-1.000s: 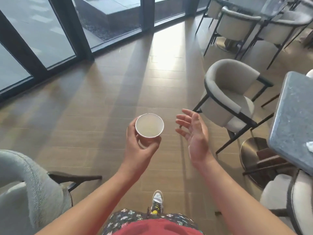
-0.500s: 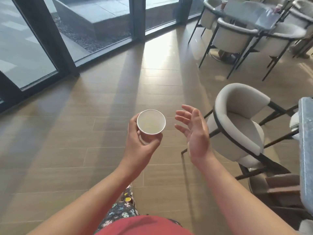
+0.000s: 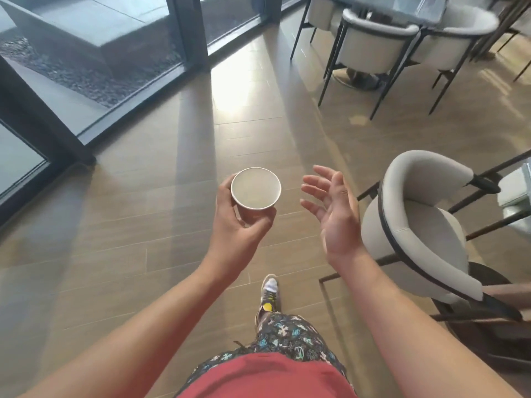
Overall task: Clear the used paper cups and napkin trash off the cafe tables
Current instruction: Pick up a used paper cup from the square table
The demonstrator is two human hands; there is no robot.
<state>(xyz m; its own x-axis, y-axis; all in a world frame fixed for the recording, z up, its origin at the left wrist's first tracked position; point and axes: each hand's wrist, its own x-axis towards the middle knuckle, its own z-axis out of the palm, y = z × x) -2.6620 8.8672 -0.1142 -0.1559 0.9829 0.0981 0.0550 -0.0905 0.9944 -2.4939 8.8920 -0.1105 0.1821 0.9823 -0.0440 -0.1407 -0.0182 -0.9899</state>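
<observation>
My left hand [image 3: 236, 225] grips a white paper cup [image 3: 255, 188] from below and the side, held upright at waist height over the wooden floor. The cup's open mouth faces up and its inside looks bare. My right hand [image 3: 333, 214] hovers just to the right of the cup, palm turned inward, fingers spread and relaxed, touching nothing. No napkin shows in this view.
A beige tub chair [image 3: 425, 222] stands close on my right. More chairs [image 3: 373, 44] surround a dark table [image 3: 402, 7] at the far right. Glass doors with dark frames [image 3: 189, 27] run along the left and back. Wooden floor [image 3: 143, 225] lies ahead.
I have walked forward and turned; the near chair has slid to the right and the grey table has left the view. Both hands keep the same pose, the cup still held.
</observation>
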